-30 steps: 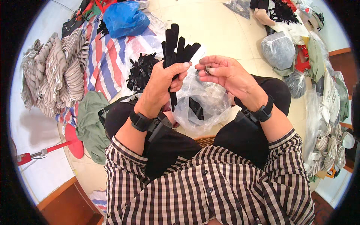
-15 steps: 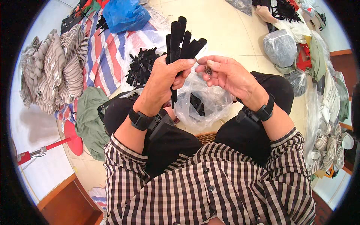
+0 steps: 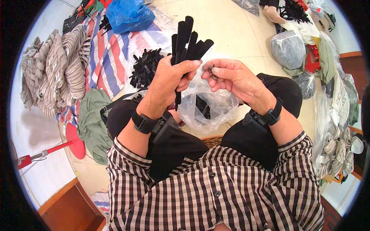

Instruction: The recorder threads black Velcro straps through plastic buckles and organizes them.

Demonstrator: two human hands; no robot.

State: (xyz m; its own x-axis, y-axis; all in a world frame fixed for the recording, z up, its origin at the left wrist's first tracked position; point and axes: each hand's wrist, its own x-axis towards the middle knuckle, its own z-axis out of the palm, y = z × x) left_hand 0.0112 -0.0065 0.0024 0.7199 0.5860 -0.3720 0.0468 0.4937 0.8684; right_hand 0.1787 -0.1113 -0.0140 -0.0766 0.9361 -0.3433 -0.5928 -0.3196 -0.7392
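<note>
My left hand (image 3: 169,81) grips a bundle of black straps (image 3: 189,40) that stands upright and fans out above my fingers. My right hand (image 3: 231,75) pinches a small metal piece (image 3: 211,68) between thumb and fingertips, right beside the left thumb. Under both hands a clear plastic bag (image 3: 210,104) lies open between my knees, with more black straps inside. Both wrists wear black bands. I sit in a checked shirt with dark trousers.
A pile of black straps (image 3: 146,67) lies on a striped sheet (image 3: 108,50) ahead left, with a blue bag (image 3: 129,15) and striped cloths (image 3: 58,73) nearby. A green cloth (image 3: 90,119) and red tool (image 3: 58,148) lie left. Filled bags (image 3: 289,48) crowd the right.
Both hands have lifted slightly away from my body, and the strap bundle has risen with them. The right fingers still work the small metal piece beside the left thumb.
</note>
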